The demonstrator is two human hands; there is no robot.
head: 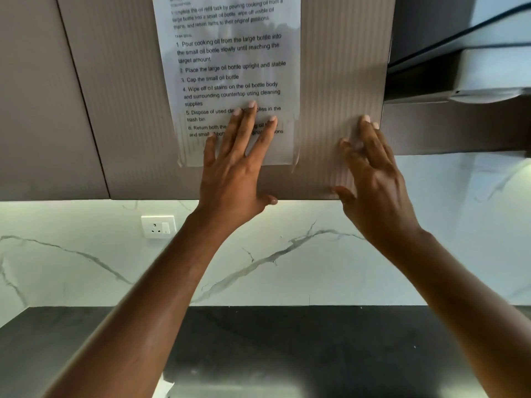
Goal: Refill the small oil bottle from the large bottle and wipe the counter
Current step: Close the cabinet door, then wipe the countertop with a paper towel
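A white marble-look backsplash (86,268) with grey veins fills the middle of the view, meeting a dark, faintly speckled countertop (287,340) along a straight edge below; the stretch of counter that shows is bare and glossy. Neither the small oil bottle nor the large bottle appears anywhere in view, nor any other container. Above the backsplash hangs a taupe wall cabinet (129,110) with finely ribbed doors, its lower edge running level across the frame, and a range hood (459,53) sits beside it at upper right. A printed instruction sheet (230,67), thin and slightly wrinkled, is stuck flat on the cabinet door. The left hand (238,168) lies flat on the sheet's lower part, fingers straight and spread apart, covering some of the text. The right hand (373,179) rests against the ribbed door just beside the sheet, near the door's right edge, fingers straight and mostly together, holding nothing. A white wall socket (158,226) sits on the backsplash under the cabinet.
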